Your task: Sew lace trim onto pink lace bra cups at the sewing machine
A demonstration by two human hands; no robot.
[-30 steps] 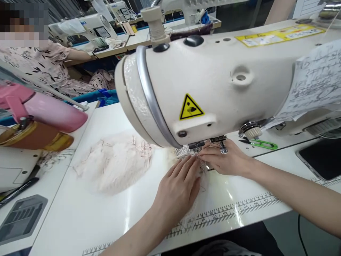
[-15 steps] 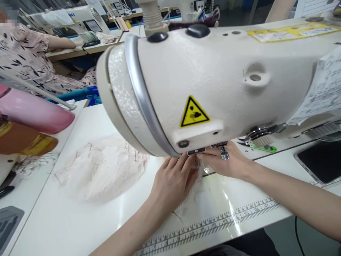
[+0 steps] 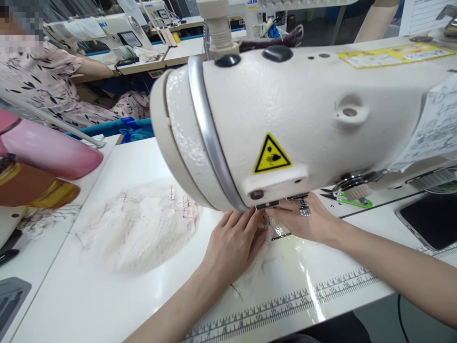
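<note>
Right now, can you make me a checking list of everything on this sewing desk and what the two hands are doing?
Surface: white table, glossy, with a printed ruler strip along the near edge.
Job's things: lace piece lies flat under the sewing machine head.
Clutter: pile of pale lace at left; green thread snips; pink bottle; dark tablet.
Hands: left hand presses flat on the lace piece; right hand, wearing a ring, pinches it by the needle area.
Cables: one dark cable hangs below the table edge.
Surroundings: another person sits at more machines behind.
</note>
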